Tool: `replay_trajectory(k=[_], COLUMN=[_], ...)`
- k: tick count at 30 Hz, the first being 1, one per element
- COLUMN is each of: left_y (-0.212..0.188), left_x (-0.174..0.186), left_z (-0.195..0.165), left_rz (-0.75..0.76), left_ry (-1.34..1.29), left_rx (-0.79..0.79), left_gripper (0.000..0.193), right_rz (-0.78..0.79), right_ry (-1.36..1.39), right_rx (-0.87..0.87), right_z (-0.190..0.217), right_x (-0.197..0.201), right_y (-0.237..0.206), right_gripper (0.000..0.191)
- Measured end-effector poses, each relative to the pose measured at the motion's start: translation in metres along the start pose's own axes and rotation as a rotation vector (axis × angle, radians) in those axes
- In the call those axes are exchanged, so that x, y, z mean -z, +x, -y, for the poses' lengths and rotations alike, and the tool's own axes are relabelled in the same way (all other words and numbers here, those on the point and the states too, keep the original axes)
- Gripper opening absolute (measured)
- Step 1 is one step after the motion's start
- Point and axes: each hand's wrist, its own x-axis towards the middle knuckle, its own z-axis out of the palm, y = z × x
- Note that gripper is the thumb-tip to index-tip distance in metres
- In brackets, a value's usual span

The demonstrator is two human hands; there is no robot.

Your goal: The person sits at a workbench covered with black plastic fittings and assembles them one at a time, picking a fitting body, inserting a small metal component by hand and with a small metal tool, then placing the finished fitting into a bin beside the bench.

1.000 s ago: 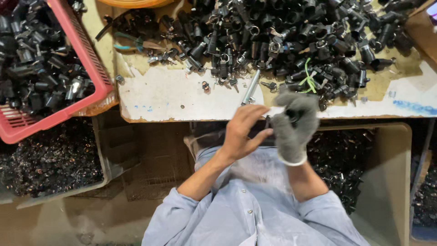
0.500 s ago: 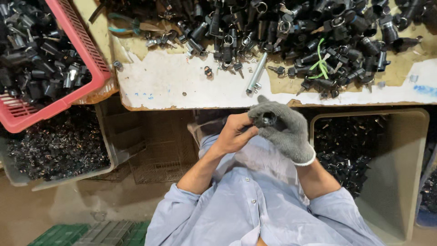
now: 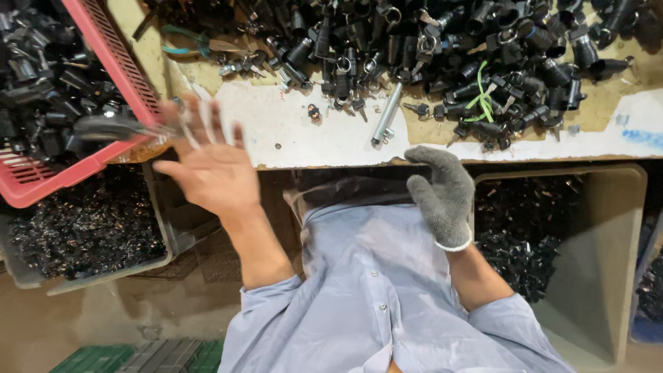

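Worn white surface [image 3: 304, 131] heaped with small black metal parts [image 3: 428, 48]. Bare left hand [image 3: 207, 166], half a second ago at the chest, now spread wide beside the red plastic basket [image 3: 117, 69]; gloved right hand [image 3: 442, 193] curled, contents hidden.

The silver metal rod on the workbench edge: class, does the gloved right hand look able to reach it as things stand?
Probably yes. The right hand hangs just below the bench edge, the silver metal rod lies close above it on bare white tabletop, and nothing lies between them.
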Motion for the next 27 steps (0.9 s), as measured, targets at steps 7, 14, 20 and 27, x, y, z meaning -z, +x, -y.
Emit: replay_trajectory(k=[7, 14, 20, 27], left_y=[-0.013, -0.087, -0.085, -0.076], left_x=[0.038, 0.032, 0.014, -0.012], left_z=[0.074, 0.143, 0.13, 0.114], left_rz=[0.11, 0.335, 0.454, 0.437], left_ry=[0.357, 0.639, 1.002, 1.048], left_rx=[0.2, 0.431, 0.342, 0.277], left_gripper=[0.038, 0.014, 0.014, 0.015], right_rz=[-0.082, -0.347, -0.394, -0.4], right_ry=[-0.252, -1.236, -1.433, -0.538], right_rx=[0.178, 0.511, 0.263, 0.487], right_z=[-0.011, -0.014, -0.027, 0.01], right_x=[0.021, 0.083, 0.092, 0.074], right_y=[0.033, 0.111, 0.144, 0.121], right_gripper=[0.022, 0.025, 0.027, 0.032])
